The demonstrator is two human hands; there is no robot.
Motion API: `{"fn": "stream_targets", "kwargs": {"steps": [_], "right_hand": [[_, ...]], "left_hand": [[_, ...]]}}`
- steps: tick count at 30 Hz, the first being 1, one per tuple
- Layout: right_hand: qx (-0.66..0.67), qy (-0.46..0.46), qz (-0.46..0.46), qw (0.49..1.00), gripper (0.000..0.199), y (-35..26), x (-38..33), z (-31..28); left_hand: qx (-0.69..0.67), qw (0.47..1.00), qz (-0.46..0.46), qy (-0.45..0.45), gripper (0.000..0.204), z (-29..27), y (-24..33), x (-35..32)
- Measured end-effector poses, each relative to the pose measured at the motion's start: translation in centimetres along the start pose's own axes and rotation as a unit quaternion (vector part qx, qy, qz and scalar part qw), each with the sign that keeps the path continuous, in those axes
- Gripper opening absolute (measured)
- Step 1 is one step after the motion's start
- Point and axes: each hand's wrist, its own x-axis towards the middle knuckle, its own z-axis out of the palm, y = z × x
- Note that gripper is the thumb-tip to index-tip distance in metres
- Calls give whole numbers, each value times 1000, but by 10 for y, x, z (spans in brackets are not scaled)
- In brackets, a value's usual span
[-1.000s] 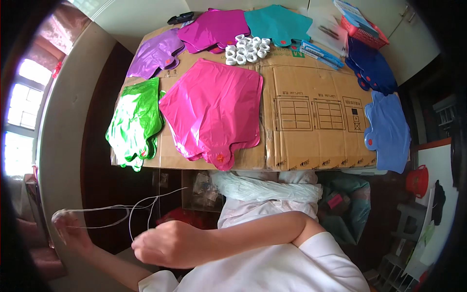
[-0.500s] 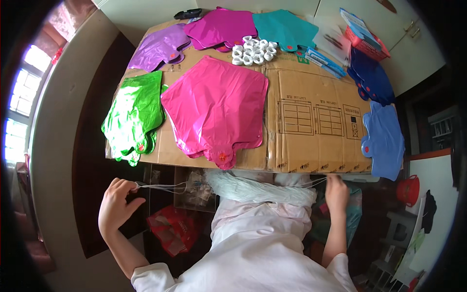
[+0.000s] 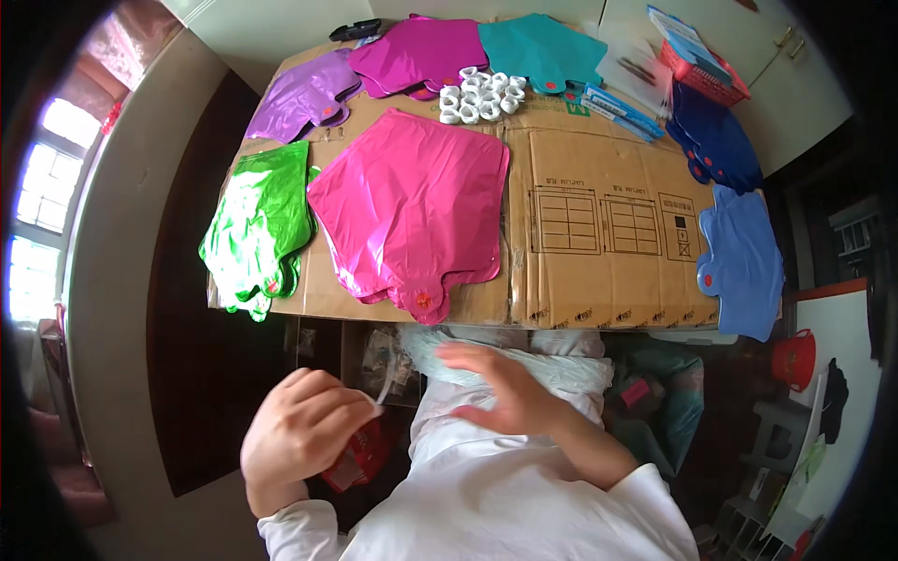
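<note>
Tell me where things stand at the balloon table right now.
Laid out flat on the cardboard sheet: the pink foil balloon, green balloons, purple, magenta, teal and blue ones, none inflated, plus a heap of white rings. In hand: the left hand pinches a thin white string below the table edge; the right hand is open over a clear plastic bag. No balloon shows string attached yet.

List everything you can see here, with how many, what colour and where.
cardboard sheet: one, brown, covering the table
foil balloons: flat; pink centre, green left, purple and magenta far left, teal far middle, dark blue and light blue right
white rings: a cluster, far middle
red basket: one, far right
left hand: pinching a thin white strip
right hand: open, over a clear plastic bag
</note>
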Motion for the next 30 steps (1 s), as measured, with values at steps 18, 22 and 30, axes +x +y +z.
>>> {"fn": "stream_targets", "kwargs": {"steps": [18, 22, 30], "right_hand": [[45, 147, 283, 947, 7, 11, -63, -3], [-99, 91, 81, 988, 11, -15, -60, 2], [-98, 136, 158, 973, 10, -9, -43, -14]], "left_hand": [[-849, 475, -212, 90, 11, 153, 17, 15], [-568, 792, -206, 86, 11, 152, 16, 34], [-766, 618, -170, 47, 15, 156, 23, 26]]}}
